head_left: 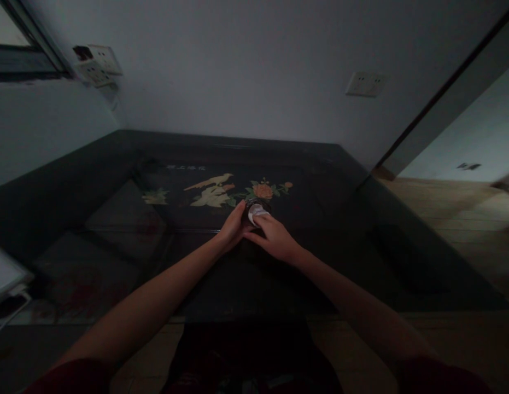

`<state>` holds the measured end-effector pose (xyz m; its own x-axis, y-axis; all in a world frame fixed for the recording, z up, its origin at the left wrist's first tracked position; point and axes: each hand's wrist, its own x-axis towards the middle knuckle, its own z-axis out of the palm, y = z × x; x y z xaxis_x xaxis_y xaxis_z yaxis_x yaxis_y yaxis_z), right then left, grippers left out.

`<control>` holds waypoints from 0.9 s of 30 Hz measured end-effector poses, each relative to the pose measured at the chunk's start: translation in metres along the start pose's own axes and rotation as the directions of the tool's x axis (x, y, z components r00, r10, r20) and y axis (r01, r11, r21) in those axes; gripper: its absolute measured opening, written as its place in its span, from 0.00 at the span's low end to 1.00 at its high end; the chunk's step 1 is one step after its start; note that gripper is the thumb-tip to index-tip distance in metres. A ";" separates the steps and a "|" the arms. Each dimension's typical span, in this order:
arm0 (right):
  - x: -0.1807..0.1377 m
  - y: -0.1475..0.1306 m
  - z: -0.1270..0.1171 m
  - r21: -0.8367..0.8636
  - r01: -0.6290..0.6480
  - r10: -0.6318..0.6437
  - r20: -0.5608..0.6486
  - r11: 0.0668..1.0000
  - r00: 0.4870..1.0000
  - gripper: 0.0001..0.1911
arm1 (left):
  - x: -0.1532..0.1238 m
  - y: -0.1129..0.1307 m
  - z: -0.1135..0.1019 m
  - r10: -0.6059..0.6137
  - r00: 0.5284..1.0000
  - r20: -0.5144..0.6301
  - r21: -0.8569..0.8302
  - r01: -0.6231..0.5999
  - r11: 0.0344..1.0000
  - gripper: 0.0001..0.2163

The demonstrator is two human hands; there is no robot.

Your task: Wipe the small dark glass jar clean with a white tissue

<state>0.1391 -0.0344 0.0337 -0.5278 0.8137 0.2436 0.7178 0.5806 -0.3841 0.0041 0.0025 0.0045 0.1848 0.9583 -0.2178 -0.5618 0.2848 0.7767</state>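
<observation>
Both hands meet over the middle of a dark glossy tabletop [320, 262]. My left hand [233, 225] is wrapped round the side of a small, round, glassy cup [264, 204], whose dark rim faces up toward me. A crumpled white tissue [254, 212] lies at the cup's mouth. My right hand [276, 238] pinches this tissue and pushes it against or into the opening, with the thumb stretched toward the left hand. The lower part of the cup is hidden by my fingers, and the dim light blurs its details.
A gold bird and orange flower picture [262, 191] decorates the tabletop. At the left edge stands a white device [8, 276] with a cable [12, 314]. Wall sockets [366, 84] sit behind the table. A dark flat rectangular shape [405, 257] lies at the right.
</observation>
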 end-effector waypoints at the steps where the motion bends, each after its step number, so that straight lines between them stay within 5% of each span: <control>1: 0.001 0.001 0.004 0.042 0.018 -0.018 -0.012 0.999 1.000 0.19 | 0.000 0.001 0.000 -0.017 1.000 -0.017 -0.010 0.017 1.000 0.13; 4: 0.005 0.002 0.012 0.007 0.049 -0.049 -0.026 0.999 0.998 0.26 | 0.001 0.003 0.000 -0.065 0.998 -0.009 -0.062 0.064 0.996 0.14; 8: 0.010 0.004 0.017 -0.239 0.106 -0.118 -0.036 0.965 0.992 0.37 | 0.006 0.000 -0.003 -0.064 0.996 0.062 -0.127 0.071 0.989 0.16; 16: 0.010 -0.002 0.017 -0.522 -0.016 -0.002 -0.035 0.853 0.999 0.34 | 0.003 0.002 0.002 -0.096 0.995 0.024 -0.064 0.097 0.993 0.14; 21: 0.009 -0.011 0.005 -0.511 -0.007 0.014 0.010 0.860 1.000 0.22 | 0.001 0.000 0.003 -0.047 0.999 0.022 -0.018 0.047 0.999 0.14; 27: 0.004 -0.007 0.001 -0.334 0.000 -0.003 -0.010 0.943 1.000 0.21 | 0.002 0.000 0.000 -0.040 0.999 0.029 -0.051 0.041 0.998 0.15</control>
<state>0.1311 -0.0354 0.0369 -0.5256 0.8119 0.2539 0.8283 0.5565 -0.0648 0.0040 0.0045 0.0043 0.2302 0.9453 -0.2310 -0.5942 0.3246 0.7359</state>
